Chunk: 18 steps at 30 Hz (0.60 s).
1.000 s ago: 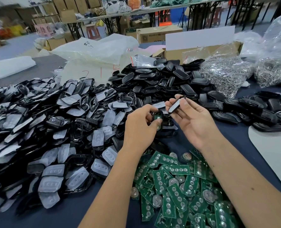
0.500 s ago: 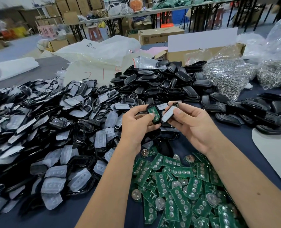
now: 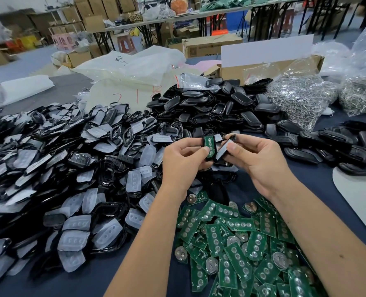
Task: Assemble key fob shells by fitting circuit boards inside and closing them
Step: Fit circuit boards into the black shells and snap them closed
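Left hand [image 3: 183, 156] grips shell with board [image 3: 209, 146]; right hand [image 3: 255, 156] pinches cover [image 3: 222, 149]. Light, rigid parts: hold by edges.

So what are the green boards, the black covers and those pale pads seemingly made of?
Green boards: probably rigid circuit laminate with a glossy green coating; round silvery contacts look metallic. Black covers: likely moulded plastic, smooth with a soft sheen along curved edges. Pale pads: seemingly soft silicone or rubber, milky and translucent with raised button bumps. Touch would confirm.
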Tool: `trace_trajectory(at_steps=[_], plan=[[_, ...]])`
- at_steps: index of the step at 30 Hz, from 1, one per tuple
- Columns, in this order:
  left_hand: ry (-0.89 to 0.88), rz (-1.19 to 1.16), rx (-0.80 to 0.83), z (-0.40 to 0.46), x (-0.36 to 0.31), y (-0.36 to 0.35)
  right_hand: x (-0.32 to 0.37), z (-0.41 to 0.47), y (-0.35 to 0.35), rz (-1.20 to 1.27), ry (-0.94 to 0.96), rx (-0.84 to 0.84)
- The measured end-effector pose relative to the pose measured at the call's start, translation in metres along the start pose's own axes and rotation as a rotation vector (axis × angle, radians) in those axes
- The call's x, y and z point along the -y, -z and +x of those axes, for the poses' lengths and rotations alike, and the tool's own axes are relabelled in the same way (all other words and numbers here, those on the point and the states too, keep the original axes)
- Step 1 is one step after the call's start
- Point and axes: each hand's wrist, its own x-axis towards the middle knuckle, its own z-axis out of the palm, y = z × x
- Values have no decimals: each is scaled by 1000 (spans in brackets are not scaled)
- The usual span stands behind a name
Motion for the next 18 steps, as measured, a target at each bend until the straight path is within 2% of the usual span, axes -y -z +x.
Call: trace_trajectory(at_steps=[4, 9, 18], plan=[[-77, 108, 2, -3, -1, -2, -2, 0, 0, -45, 13, -21], [-326, 408, -16, -6, 2, -12, -3, 1, 2, -90, 5, -56], [-443, 512, 7, -10, 8, -23, -5, 2, 4, -100, -19, -139]])
